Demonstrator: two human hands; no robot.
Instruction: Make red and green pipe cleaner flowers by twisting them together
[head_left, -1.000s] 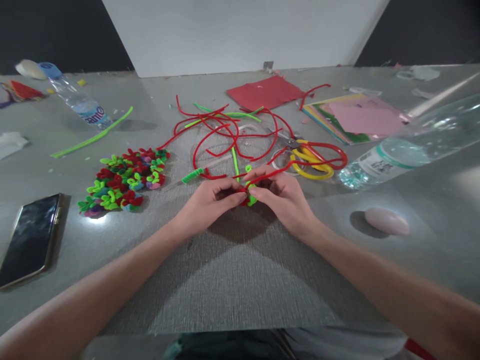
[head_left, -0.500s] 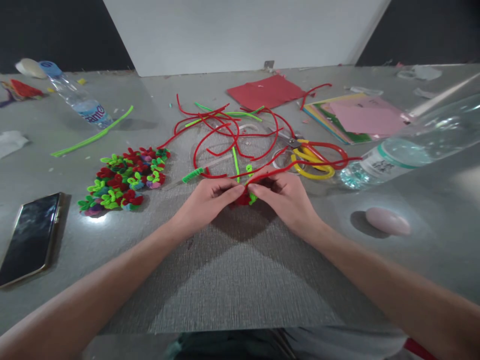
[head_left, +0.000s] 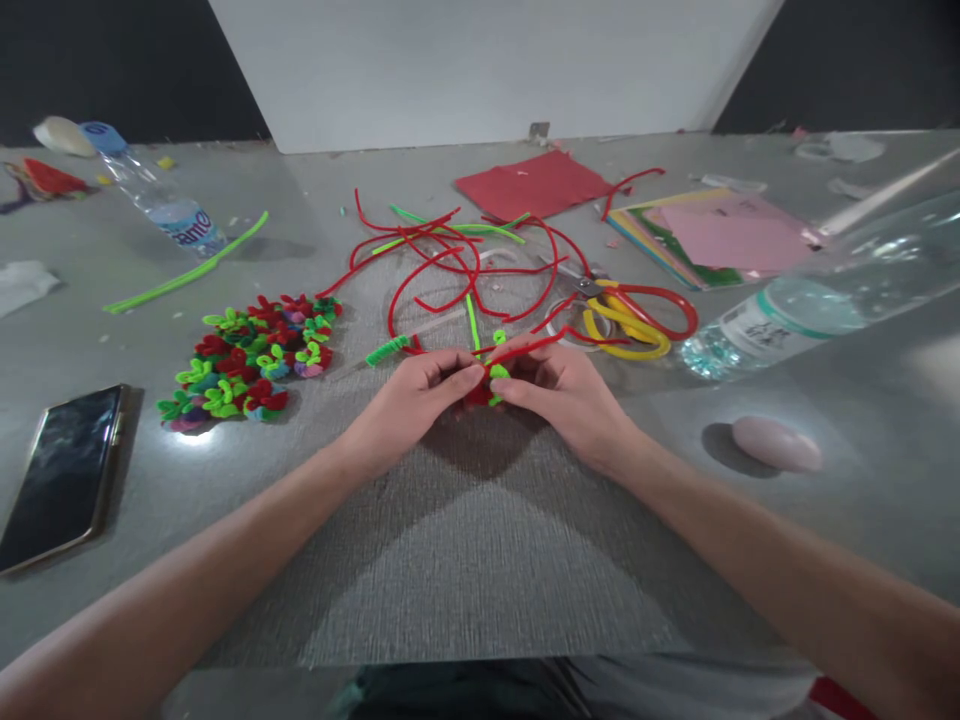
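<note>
At the middle of the table, my left hand (head_left: 409, 405) pinches a small red pipe-cleaner piece (head_left: 478, 394) between thumb and fingers. My right hand (head_left: 574, 410) is closed on the same piece, its thumb against the curled green pipe cleaner (head_left: 497, 373) attached there. From between the hands a red pipe cleaner (head_left: 564, 334) runs out over the right fingers, bent, with its end near the scissors. The fingers hide much of the piece. Just beyond the hands lie a straight green pipe cleaner (head_left: 472, 322) and a tangle of red pipe cleaners (head_left: 435, 262).
Finished red and green pipe-cleaner pieces (head_left: 247, 358) lie in a cluster at left, near a phone (head_left: 64, 475) and a small bottle (head_left: 176, 215). On the right are scissors (head_left: 630, 318), a large bottle (head_left: 795, 305), a pink oval object (head_left: 776, 443) and coloured paper (head_left: 735, 235).
The loose red pipe cleaner, earlier stretched right across the scissors handles, is now bent and reaches less far. My right thumb has shifted slightly left and down onto the green part.
</note>
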